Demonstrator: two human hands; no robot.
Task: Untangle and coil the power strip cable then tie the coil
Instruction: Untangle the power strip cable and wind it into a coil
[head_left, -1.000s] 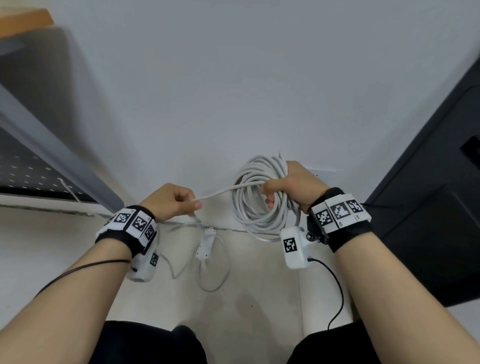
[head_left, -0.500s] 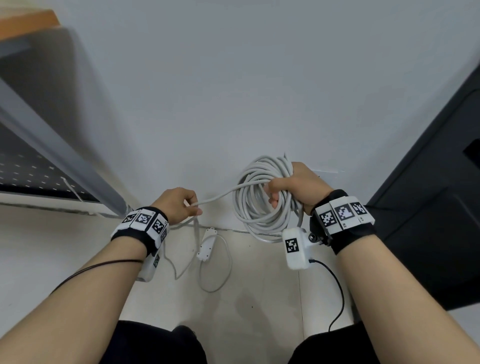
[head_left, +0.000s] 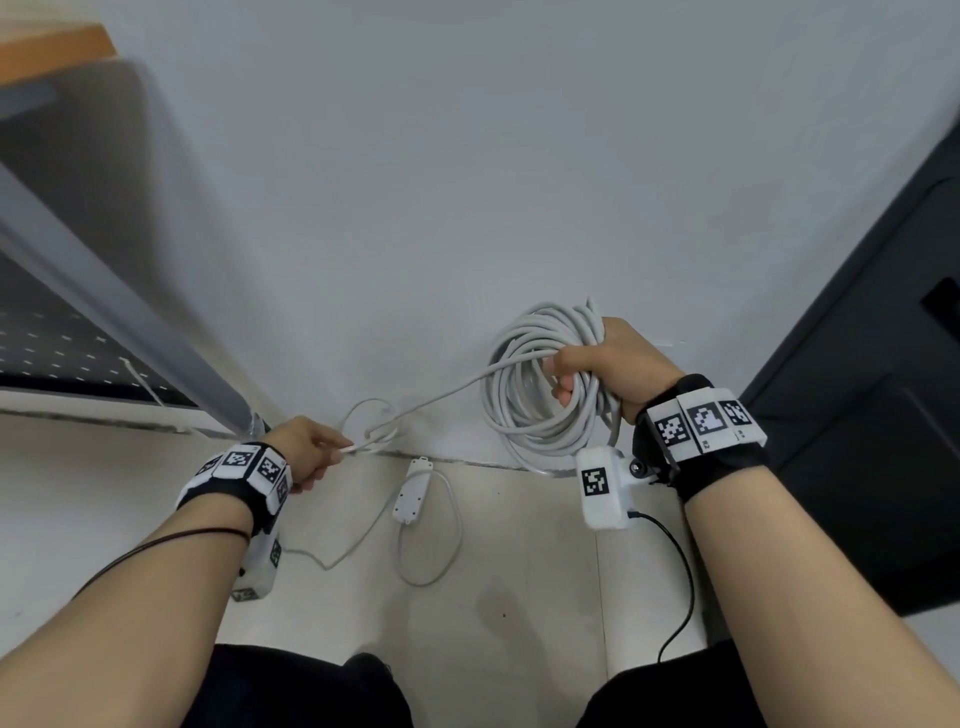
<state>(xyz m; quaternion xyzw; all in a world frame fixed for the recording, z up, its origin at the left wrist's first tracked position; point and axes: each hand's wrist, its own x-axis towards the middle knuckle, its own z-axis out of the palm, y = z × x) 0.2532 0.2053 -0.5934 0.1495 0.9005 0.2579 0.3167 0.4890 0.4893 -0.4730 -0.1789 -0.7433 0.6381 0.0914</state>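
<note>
While the white coil (head_left: 545, 395) of cable hangs up in front of the pale wall (head_left: 467, 182), the right hand (head_left: 613, 364) holds it at its right side. The fingers of that hand are curled tight round the bunch of loops, and the thumb lies over the top.

One loose strand (head_left: 447, 395) runs from the coil down and to the left. It makes a small loop, then reaches the left hand (head_left: 306, 452), which sits lower than the coil and well to its left. The left fingers pinch the strand near the hand's tip.

Below the coil and a bit to the left, the white power strip (head_left: 413, 491) lies on the light floor (head_left: 519, 597). More thin cable curls on the floor beside it.

Both wrists wear black bands with square black-and-white tags. A small white box (head_left: 602, 488) hangs just under the coil, by the right wrist, and a black wire runs down from it.

Far right of the coil stands a dark cabinet (head_left: 857, 415). Far left of the coil is a grey slanted bar (head_left: 104, 301) with a dotted dark panel behind it.
</note>
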